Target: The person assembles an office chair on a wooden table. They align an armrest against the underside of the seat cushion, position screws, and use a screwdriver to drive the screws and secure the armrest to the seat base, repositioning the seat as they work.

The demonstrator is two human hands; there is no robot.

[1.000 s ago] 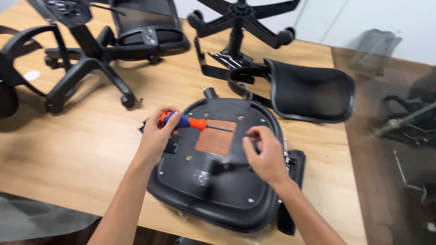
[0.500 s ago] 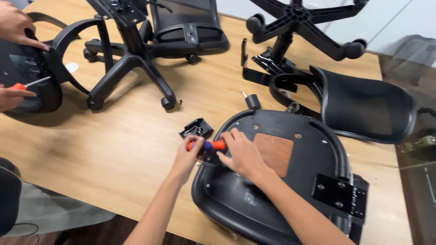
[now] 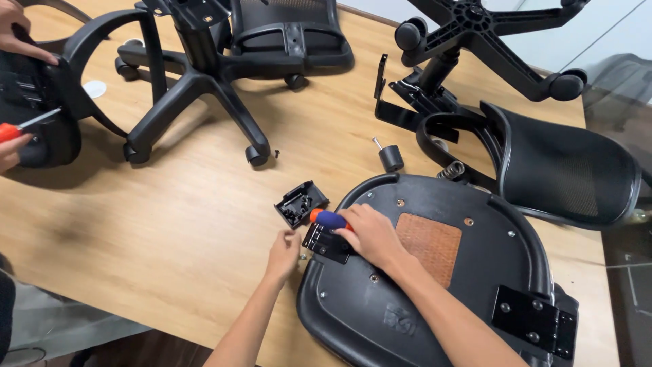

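One screwdriver [image 3: 327,219], handle up-left.

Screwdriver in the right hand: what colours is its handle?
Orange and blue; the screwdriver handle shows in the head view.

no packages, labels, signs, screens visible

Workshop: office-chair parts [image 3: 204,75] spread on wood bench [image 3: 136,224].
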